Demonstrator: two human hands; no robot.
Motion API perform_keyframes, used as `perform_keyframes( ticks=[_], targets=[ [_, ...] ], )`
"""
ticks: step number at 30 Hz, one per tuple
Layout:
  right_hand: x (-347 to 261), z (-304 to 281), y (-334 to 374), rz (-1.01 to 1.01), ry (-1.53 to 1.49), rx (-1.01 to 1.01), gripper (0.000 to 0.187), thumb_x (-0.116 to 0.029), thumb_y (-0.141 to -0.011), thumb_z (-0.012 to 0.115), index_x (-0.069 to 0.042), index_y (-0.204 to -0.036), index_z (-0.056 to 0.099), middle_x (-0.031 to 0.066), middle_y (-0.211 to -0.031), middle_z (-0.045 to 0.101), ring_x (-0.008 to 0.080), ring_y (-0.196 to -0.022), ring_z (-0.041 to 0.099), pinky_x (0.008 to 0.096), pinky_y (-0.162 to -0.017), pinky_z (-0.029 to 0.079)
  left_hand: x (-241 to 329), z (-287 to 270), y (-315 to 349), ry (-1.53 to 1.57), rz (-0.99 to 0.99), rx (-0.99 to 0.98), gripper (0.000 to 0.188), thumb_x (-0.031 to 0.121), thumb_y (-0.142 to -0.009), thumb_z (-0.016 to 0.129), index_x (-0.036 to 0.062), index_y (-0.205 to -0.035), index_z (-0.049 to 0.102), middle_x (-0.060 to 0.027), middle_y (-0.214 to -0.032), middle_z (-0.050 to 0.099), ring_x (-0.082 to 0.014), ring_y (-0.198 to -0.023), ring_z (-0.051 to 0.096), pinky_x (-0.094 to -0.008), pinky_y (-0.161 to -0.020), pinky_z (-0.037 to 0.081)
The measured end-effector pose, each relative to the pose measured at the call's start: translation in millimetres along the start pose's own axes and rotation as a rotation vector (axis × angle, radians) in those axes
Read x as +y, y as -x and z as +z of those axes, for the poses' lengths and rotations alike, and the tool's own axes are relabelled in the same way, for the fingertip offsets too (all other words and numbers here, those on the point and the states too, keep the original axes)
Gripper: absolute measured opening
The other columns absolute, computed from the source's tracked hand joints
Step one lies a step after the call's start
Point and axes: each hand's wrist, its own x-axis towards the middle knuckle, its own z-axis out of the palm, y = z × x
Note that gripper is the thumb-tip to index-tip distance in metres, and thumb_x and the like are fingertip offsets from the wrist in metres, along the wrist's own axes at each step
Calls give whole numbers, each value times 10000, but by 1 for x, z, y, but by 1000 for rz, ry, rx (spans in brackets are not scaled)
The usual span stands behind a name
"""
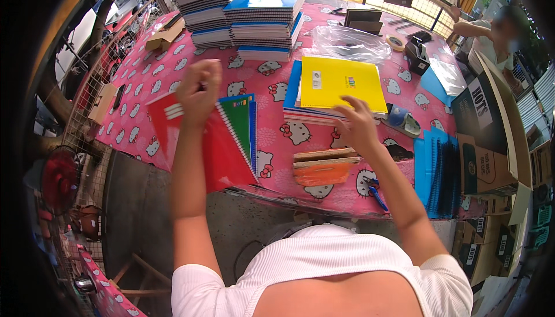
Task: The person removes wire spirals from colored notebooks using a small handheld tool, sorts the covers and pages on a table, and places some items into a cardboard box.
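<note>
My left hand (198, 90) is closed, with its fingers curled above the red notebook (222, 152); whether anything is inside them is hidden. That notebook slants near the table's front edge, partly covered by my forearm. A green spiral notebook (239, 121) shows from beneath it, with a blue edge at its right. My right hand (359, 125) is open, fingers apart and bent, at the front edge of a stack topped by a yellow notebook (344, 86). I cannot tell whether the fingertips touch it. Below this hand lies an orange and brown block (325, 167).
Tall stacks of spiral notebooks (265, 13) stand at the back left. Blue-handled pliers (378, 194) and blue covers (436, 169) lie at the right front, beside a large cardboard box (488, 138). A tape dispenser (417, 54) and clear plastic (350, 45) are farther back. Another person stands at far right.
</note>
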Motion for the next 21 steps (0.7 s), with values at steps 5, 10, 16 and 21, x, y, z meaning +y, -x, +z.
perform_keyframes(
  ticks=[5,10,16,21],
  targets=[
    [-13,74,-71,-135,164,-263,326,-138,-753,685,-153,-1078,662,139,-1215,519,342,-1145,496,448,-941,427,-72,43,83,-709,-249,-531,654,598,-899,469,178,-1398,422,-111,-1459,346,-293,-1369,279,-676,-1069,39],
    [9,96,-99,-116,285,-711,317,-134,-742,687,-194,-1053,706,123,-1140,590,326,-1035,593,434,-861,491,-62,34,170,-684,-639,-857,814,714,-850,417,209,-1479,308,-94,-1578,149,-319,-1455,92,-687,-1079,-17],
    [24,86,-140,-228,128,-881,396,-228,-645,792,-231,-1036,731,41,-1018,701,268,-965,640,394,-832,503,-60,26,177,-700,-559,-812,805,694,-847,454,205,-1473,325,-87,-1578,156,-312,-1454,102,-655,-1102,23],
    [29,79,-150,-171,43,-930,471,-232,-605,824,-240,-1066,729,50,-1055,700,284,-944,648,373,-806,507,-63,23,177,-661,-543,-778,791,685,-834,488,202,-1450,376,-79,-1571,189,-306,-1452,119,-654,-1102,36]
  ],
)
